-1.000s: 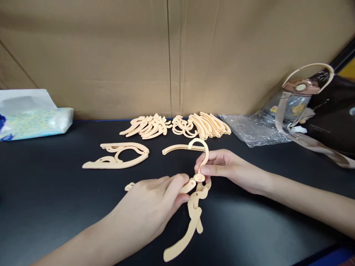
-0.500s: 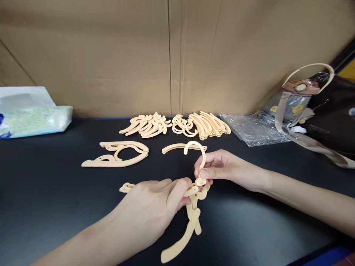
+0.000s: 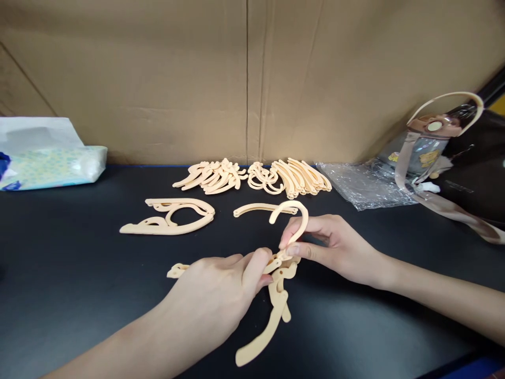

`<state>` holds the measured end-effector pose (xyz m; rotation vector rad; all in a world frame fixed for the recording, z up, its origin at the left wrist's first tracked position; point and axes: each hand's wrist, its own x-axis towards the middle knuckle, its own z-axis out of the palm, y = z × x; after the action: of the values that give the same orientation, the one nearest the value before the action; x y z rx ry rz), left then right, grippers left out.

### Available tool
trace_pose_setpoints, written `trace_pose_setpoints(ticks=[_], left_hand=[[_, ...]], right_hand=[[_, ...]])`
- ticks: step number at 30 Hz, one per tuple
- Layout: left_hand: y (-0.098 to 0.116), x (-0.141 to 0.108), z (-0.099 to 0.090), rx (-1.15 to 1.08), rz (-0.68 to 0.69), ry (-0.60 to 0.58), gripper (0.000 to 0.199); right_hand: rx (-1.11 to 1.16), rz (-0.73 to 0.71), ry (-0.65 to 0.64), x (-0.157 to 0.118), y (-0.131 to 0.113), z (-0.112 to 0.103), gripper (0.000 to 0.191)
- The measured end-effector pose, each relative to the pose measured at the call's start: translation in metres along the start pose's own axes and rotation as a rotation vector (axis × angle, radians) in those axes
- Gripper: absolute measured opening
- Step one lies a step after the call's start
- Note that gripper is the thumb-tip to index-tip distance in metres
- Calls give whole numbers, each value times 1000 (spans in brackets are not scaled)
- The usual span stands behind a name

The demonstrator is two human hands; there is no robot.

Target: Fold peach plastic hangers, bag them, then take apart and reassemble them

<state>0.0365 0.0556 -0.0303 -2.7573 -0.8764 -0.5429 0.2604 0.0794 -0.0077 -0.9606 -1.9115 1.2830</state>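
Note:
Cream plastic parts of a folding clothes hanger meet between my two hands. My left hand (image 3: 224, 289) is closed round a hanger arm (image 3: 177, 270), whose far end sticks out to the left. My right hand (image 3: 331, 245) pinches a curved hanger hook (image 3: 300, 216) by its base, at the inner end of that arm. The exact joint is partly hidden by my fingers. Under the joint, another jointed hanger arm (image 3: 264, 334) slants down toward the front. Just behind the hook, a single curved strip (image 3: 252, 209) lies on the table.
A folded hanger (image 3: 169, 230) lies at left on the black table (image 3: 98, 295). Behind are piles of hanger arms (image 3: 215, 178), hooks (image 3: 262, 178) and strips (image 3: 302, 178). A tissue pack (image 3: 55, 166) stands far left; plastic film (image 3: 363, 184) and a strapped bottle (image 3: 428, 145) are right.
The hook has turned and tilted to the right, and its base has come down onto the arm's end. The view has shifted slightly. Both hands keep their holds.

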Motion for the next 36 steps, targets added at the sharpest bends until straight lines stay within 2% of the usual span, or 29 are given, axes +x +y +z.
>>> trace_pose_setpoints(ticks=[4,13,18,23,32,36], left_hand=[[2,2,-2,13,2,-5,27],[0,1,1,-28,5,-69,20],[0,-1,0,-4,27,-67,21],[0,2,0,15,-4,-9,27],[1,2,2,6,-11,2,32],[2,3,0,-19,-31,5,30]], right_hand=[[-37,-56,-19,-2,-3,1,18],[-12,11,-114,2,3,-4,26],[-99,-31,-141,2,3,-4,24],[-155,-61,-100,2,2,-3,23],[-35,0,-65,5,7,1,18],[-69,-8,-55,5,8,2,19]])
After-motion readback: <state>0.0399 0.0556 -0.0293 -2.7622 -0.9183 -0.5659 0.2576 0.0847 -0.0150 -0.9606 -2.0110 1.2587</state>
